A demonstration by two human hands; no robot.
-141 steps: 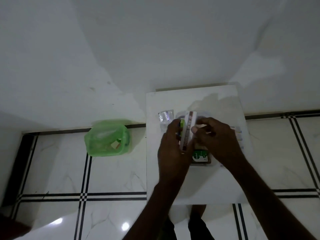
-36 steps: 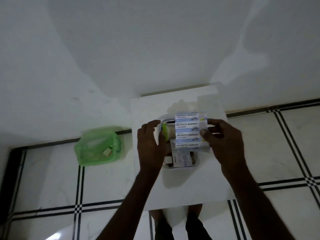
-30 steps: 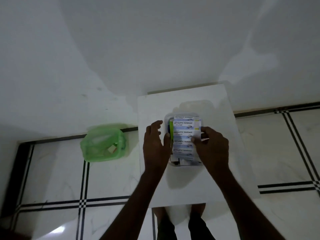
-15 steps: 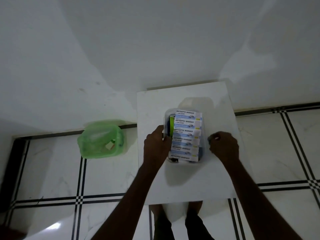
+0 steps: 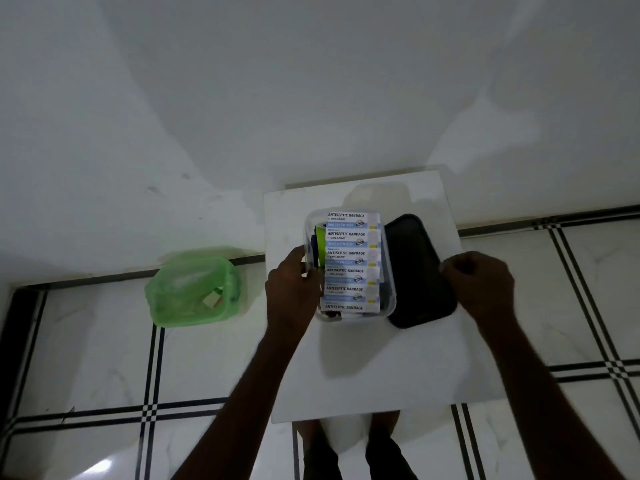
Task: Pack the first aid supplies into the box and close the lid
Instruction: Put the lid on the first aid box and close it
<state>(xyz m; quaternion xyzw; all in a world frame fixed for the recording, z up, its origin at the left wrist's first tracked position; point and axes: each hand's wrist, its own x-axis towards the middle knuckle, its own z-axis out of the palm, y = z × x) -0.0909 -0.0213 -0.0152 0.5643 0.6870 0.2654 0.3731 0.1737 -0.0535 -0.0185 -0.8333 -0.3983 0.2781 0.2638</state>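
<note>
White wall across the upper half of the head view; pale marble floor tiles point(image 5: 104, 358) with black inlaid lines below. Small white counter point(image 5: 381, 368) in the centre, seen from above.

On the counter, just above mid-frame: clear plastic box point(image 5: 390, 271), open, filled. Strip of antiseptic bandages point(image 5: 351, 261) on top of the contents, printed labels in a column from the far end to the near end. Green-yellow item point(image 5: 320, 245) wedged upright along the box's left wall, mostly hidden.

Dark lid point(image 5: 417, 271) just right of the box, tilted, its left edge against or behind the box's right wall; whether resting on the counter or lifted cannot be told.

Left hand point(image 5: 294, 292) at the left wall of the box, fingers curled over the rim, thumb on the outside. Right hand point(image 5: 479, 285) right of centre, closed in a loose fist, fingertips pinching the right edge of the lid.

Green translucent container point(image 5: 194, 289) on the floor at the left of the frame, near the wall, well apart from the counter; small unclear items inside.

Dark legs and feet at the bottom centre, partly under the counter.
</note>
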